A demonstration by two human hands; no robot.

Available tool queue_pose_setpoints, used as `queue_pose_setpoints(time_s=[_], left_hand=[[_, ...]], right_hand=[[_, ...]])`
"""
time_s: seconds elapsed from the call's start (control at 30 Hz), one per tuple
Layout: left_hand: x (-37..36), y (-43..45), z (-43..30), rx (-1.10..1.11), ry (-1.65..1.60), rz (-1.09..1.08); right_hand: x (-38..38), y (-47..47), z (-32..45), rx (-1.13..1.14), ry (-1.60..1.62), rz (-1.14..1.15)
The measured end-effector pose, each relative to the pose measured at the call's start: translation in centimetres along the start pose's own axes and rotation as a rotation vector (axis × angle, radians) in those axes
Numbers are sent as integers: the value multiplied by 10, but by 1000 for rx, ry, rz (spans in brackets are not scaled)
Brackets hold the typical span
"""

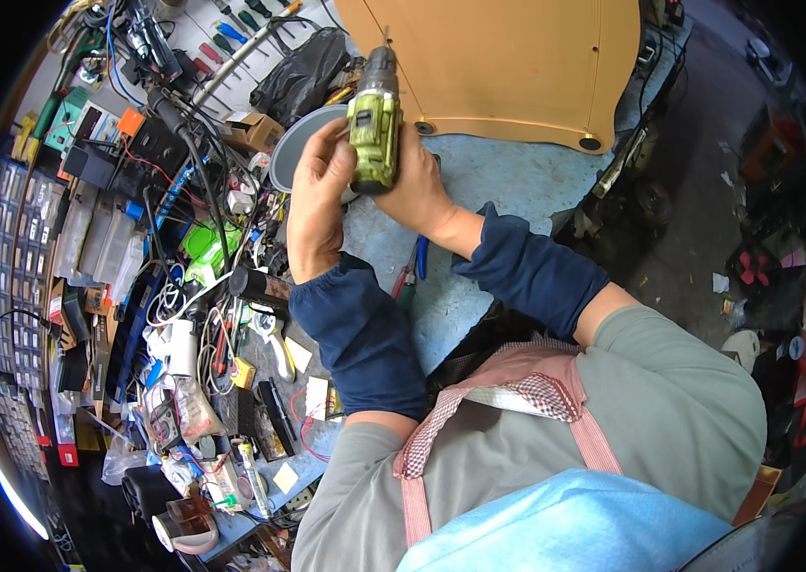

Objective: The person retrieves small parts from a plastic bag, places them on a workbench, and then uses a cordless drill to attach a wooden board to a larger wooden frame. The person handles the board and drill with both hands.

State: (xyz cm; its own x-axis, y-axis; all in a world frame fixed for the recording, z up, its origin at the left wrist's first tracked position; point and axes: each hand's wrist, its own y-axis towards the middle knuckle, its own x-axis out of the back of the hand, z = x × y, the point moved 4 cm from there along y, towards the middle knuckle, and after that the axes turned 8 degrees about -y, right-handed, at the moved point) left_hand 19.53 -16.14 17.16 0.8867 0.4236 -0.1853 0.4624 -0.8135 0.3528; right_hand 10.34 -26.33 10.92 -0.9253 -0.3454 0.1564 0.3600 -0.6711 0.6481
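A green cordless drill (375,132) with a dark chuck is held up in front of me, its bit pointing away towards an orange panel (503,64) that stands on the bench. My right hand (420,171) is wrapped round the drill from the right, its fingers mostly hidden behind the body. On the drill's left side my left hand (324,164) touches the casing with thumb and fingertips. Round black feet sit along the panel's near edge. Behind my left hand shows a grey round dish (288,146).
The blue bench top (446,300) bears pliers (422,256) and a screwdriver (405,292) near my forearms. Cables, tools and small boxes crowd the left side, beside drawer cabinets (9,264). A black plastic bag (303,75) lies beyond the dish.
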Motion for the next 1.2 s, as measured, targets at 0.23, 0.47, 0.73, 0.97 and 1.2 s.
queue_pose_setpoints(time_s=[0.23,0.47,0.73,0.97,1.2], left_hand=[[18,-1,30,172,-46,116],[35,-3,56,174,-56,94],[32,-2,65,180,-24,13],[30,-2,58,188,46,-7],[6,4,33,-5,-10,-103]], right_hand=[[-8,-1,-24,-2,242,198],[-19,-5,-43,2,352,229],[-14,-5,-41,50,280,204],[-12,-3,-38,22,302,225],[-13,0,-22,-139,759,266]])
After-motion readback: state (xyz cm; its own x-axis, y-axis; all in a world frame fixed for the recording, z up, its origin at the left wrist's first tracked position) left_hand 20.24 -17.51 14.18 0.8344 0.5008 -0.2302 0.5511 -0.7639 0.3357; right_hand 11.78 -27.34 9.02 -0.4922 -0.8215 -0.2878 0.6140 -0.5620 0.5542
